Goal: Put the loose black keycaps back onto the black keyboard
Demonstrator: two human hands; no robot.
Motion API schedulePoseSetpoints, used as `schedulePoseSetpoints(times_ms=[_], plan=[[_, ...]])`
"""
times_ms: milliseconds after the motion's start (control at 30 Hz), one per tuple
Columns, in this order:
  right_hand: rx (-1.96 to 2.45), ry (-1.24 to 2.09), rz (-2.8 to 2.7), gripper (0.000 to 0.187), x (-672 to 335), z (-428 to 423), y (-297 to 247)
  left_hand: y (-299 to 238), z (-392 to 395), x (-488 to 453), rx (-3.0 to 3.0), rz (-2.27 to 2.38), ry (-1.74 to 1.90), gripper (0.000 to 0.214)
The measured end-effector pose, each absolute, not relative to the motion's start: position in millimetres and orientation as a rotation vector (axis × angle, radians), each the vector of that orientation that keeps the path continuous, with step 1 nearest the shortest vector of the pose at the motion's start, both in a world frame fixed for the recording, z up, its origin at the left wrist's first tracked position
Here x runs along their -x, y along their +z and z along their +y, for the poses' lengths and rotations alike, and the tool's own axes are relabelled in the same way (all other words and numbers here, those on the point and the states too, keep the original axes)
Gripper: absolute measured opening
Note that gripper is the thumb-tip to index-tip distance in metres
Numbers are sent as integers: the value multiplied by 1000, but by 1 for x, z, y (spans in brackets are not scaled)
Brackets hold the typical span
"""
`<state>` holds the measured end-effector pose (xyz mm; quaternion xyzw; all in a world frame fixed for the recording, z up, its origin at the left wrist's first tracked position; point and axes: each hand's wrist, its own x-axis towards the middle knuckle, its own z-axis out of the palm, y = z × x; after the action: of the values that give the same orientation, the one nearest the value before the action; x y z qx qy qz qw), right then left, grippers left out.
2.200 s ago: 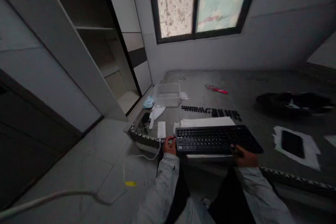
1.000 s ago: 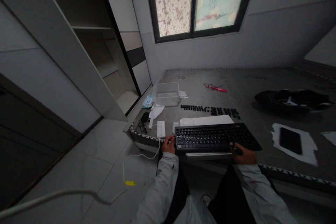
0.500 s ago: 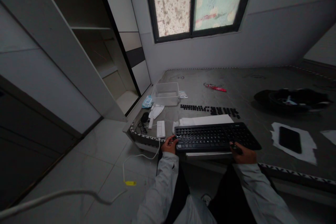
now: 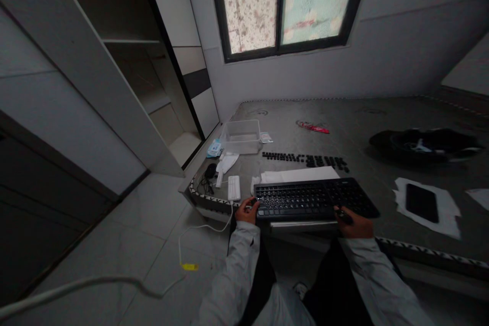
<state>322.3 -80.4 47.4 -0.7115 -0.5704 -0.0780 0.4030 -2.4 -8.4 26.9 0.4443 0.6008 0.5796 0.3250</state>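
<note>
Head view: black rectangular keyboard (image 4: 300, 198) between two hands

Dark and oblong, the keyboard lies at the near edge of a gray quilted surface (image 4: 347, 125) trimmed in black and white, its front side toward the person's lap. White flat paper sheets (image 4: 300, 175) show just behind it, and a pale strip shows below its front edge.

The bare left hand (image 4: 246, 210) is at the keyboard's left end, thumb and fingers bent close together; whether they grip the end itself or a small piece there, I cannot tell. Near the front edge, toward the other end, the bare right hand (image 4: 356, 223) has its fingers curled around a small dark object (image 4: 346, 218), too dim to name. Both arms wear light gray sleeves (image 4: 239, 260).

Beyond the paper, loose black keycaps (image 4: 315, 162) lie in rows. A white oblong box (image 4: 234, 188) with a white cord (image 4: 206, 225) stands near the left hand, and past it sits a clear plastic bin (image 4: 241, 146). Farther back is a slim red item (image 4: 319, 129). Well to the right, a black flat phone-like slab (image 4: 421, 202) rests on white crumpled paper (image 4: 450, 224), with a black soft bundle (image 4: 389, 140) behind.
</note>
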Motion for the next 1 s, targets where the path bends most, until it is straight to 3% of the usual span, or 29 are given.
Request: schedulePoseSetpoints(times_ms=[400, 667, 867, 1000], plan=[[1865, -284, -1442, 51, -328, -82, 53, 20, 0, 4, -1095, 1623, 1575, 36], [2265, -341, -1270, 29, -345, -85, 64, 14, -2, 3, -1073, 1654, 1531, 40], [2332, -242, -1333, 51, -351, -90, 62, 9, -6, 5, -882, 1577, 1560, 49], [2347, -150, -1492, 60, -346, -91, 61, -1, -23, 4, -582, 1426, 1524, 43]])
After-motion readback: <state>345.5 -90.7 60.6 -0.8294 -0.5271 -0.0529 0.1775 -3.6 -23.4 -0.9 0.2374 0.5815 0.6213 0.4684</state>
